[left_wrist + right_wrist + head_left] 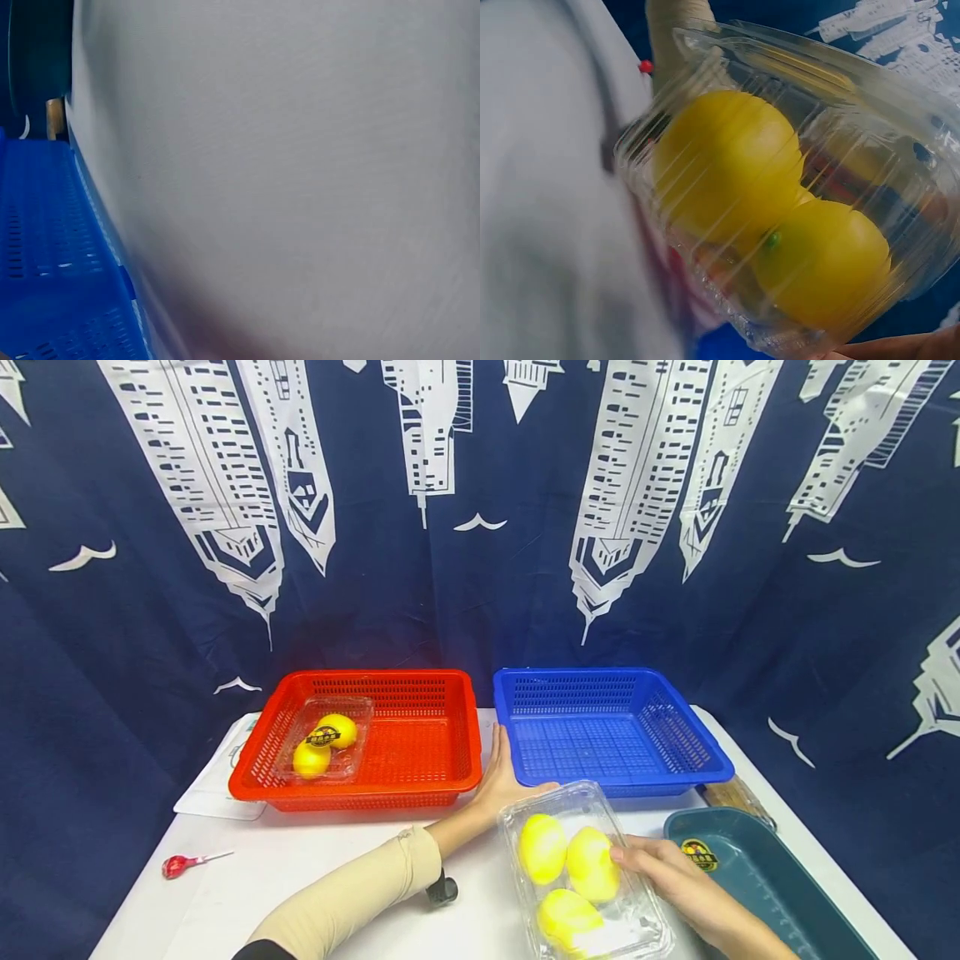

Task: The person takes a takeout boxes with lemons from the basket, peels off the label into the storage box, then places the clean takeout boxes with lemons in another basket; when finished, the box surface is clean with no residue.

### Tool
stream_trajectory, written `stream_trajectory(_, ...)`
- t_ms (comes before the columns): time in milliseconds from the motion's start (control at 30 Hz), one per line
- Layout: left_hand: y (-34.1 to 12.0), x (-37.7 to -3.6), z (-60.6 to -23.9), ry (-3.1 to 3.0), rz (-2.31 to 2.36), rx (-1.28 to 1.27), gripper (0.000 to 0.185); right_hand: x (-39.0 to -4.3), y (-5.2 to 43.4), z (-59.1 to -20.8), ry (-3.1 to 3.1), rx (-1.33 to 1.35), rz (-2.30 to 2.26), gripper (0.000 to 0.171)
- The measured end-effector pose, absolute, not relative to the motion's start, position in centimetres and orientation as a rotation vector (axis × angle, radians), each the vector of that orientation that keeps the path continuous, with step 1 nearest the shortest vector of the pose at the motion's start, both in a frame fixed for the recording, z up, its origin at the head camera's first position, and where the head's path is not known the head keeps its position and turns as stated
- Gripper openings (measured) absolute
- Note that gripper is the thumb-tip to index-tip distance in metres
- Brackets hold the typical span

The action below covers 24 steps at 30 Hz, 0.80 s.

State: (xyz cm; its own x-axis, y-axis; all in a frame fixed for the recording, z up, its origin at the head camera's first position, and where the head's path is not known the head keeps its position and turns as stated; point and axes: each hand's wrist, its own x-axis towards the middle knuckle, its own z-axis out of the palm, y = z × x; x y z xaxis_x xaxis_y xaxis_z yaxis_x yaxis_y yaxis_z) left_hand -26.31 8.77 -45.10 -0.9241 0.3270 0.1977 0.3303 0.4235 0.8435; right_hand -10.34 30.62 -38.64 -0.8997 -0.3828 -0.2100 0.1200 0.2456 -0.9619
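My right hand [671, 877] grips a clear plastic clamshell box [633, 927] by its right side, the thumb over the top. Three yellow lemons [592, 864] show through the box, which is tilted and held above the white table. In the right wrist view two of the lemons [727, 165] fill the middle, behind ribbed plastic. My left hand [501, 781] is at the left front corner of the blue basket [600, 785], fingers extended along its side and thumb stretched along the front. The left wrist view shows mostly white tabletop [285, 165].
A red basket [420, 797] on the left holds another clear box [362, 727] with yellow fruit and a black label. The dark teal tray [795, 893] at right carries a round black-and-gold sticker [699, 853]. A red lollipop [178, 866] lies front left. Behind hangs a blue curtain [450, 602].
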Motion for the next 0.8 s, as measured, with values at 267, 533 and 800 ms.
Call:
stream_trajectory(267,8.9,-26.4,-45.7,-2.567,-1.628,-0.613,0.127,-12.1,33.9,-35.3,2.486,-0.13,-1.553,0.057)
stream_trajectory(533,9.2,-26.3,-46.1,-2.504,-1.754,-0.528,0.128,-14.6,37.7,-34.0,2.439,-0.197,-1.576,0.049)
stream_trajectory(800,9.3,-26.3,-46.1,-2.5,-1.764,-0.526,0.127,-16.9,39.8,-32.3,2.365,-0.161,-1.548,0.045)
